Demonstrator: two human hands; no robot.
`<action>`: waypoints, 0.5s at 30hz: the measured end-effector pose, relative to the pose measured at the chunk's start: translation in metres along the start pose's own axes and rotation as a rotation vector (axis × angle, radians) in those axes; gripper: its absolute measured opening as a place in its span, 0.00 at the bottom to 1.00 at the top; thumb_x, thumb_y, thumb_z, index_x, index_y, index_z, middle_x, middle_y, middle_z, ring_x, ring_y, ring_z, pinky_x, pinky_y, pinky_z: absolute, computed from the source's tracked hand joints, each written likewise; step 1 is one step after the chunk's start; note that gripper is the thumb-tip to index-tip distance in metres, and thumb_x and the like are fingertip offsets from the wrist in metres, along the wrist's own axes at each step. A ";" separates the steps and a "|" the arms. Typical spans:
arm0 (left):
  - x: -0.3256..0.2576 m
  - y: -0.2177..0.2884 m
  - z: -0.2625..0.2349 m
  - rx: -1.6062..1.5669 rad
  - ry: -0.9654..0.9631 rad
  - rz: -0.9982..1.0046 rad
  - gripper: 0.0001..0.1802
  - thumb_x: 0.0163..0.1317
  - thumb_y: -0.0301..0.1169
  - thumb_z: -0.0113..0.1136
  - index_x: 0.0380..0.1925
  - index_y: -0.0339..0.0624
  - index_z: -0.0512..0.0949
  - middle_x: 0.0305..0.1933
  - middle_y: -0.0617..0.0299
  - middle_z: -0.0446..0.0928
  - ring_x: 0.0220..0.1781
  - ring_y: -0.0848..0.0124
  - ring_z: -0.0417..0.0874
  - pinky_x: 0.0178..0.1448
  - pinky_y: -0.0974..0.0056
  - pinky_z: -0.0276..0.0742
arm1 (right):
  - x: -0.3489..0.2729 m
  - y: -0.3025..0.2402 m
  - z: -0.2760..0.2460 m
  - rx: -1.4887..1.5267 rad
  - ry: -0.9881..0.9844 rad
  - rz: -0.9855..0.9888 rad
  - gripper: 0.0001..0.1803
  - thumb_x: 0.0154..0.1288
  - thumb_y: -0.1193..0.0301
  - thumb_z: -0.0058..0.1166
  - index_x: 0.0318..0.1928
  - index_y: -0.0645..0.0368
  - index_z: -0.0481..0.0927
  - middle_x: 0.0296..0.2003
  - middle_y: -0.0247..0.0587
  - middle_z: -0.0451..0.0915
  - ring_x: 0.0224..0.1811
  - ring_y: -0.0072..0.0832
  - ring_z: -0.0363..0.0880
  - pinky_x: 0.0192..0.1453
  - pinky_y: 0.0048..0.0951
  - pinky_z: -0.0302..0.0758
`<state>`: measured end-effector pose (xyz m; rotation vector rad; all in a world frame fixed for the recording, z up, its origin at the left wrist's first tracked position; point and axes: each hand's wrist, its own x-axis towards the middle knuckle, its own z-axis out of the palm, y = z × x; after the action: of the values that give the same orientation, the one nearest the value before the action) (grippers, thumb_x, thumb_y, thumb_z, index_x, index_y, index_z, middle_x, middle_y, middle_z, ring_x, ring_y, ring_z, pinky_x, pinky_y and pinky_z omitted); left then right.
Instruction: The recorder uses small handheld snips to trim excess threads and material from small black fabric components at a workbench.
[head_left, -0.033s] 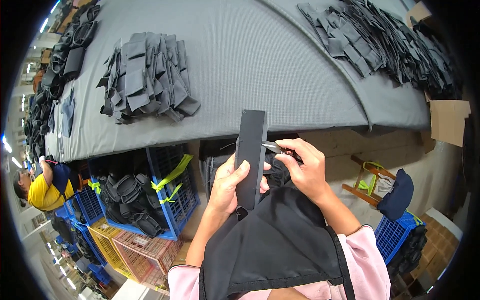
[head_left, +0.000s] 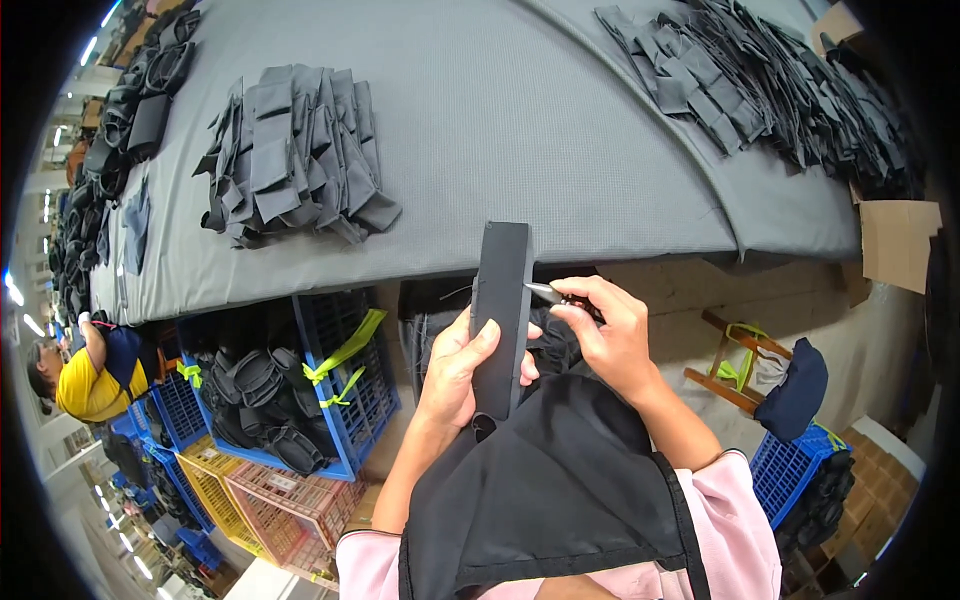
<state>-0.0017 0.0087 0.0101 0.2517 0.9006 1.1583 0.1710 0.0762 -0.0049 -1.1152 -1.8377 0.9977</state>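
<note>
Strip [head_left: 503,320] of dark material, long, narrow and flat-faced, stood nearly upright in view in front of the person, leaning slightly to the right at its top. Its broad face was almost black and smooth; a paler grey band ran down the right edge, and a thinner grey margin showed along part of the left. The top end was cut square, with a tiny mark at its left corner. The lower end reached the black apron [head_left: 560,490]. The upper part overlapped, in view, the near edge of the grey-covered table [head_left: 480,160]; whether they touched could not be told.

The left hand [head_left: 455,370] gripped the strip firmly, thumb across the face, fingertips emerging beyond the right edge. The right hand [head_left: 615,335] pinched small clippers [head_left: 556,296] between thumb and fingers, their metal tip right at the strip's right edge.
</note>
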 end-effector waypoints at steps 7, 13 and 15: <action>0.000 0.003 0.003 0.095 0.037 -0.025 0.20 0.66 0.37 0.52 0.50 0.34 0.66 0.42 0.52 0.77 0.30 0.65 0.81 0.36 0.63 0.79 | 0.011 -0.021 -0.004 -0.029 -0.023 -0.071 0.15 0.49 0.81 0.61 0.40 0.62 0.78 0.30 0.42 0.74 0.25 0.31 0.76 0.27 0.28 0.72; 0.000 0.001 0.006 0.096 -0.019 -0.057 0.22 0.67 0.38 0.51 0.54 0.35 0.65 0.43 0.51 0.77 0.32 0.67 0.82 0.38 0.65 0.80 | 0.013 -0.012 0.003 -0.076 -0.077 -0.136 0.14 0.48 0.80 0.61 0.39 0.63 0.78 0.28 0.41 0.70 0.23 0.32 0.74 0.26 0.29 0.72; -0.001 0.002 0.005 0.101 -0.015 -0.063 0.22 0.67 0.38 0.51 0.54 0.35 0.65 0.43 0.50 0.77 0.32 0.67 0.82 0.38 0.65 0.80 | 0.013 -0.010 0.003 -0.147 -0.100 -0.175 0.16 0.46 0.84 0.60 0.40 0.62 0.80 0.29 0.41 0.71 0.25 0.27 0.72 0.26 0.27 0.71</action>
<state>0.0010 0.0102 0.0146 0.3116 0.9482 1.0529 0.1605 0.0842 0.0054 -0.9841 -2.0781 0.8407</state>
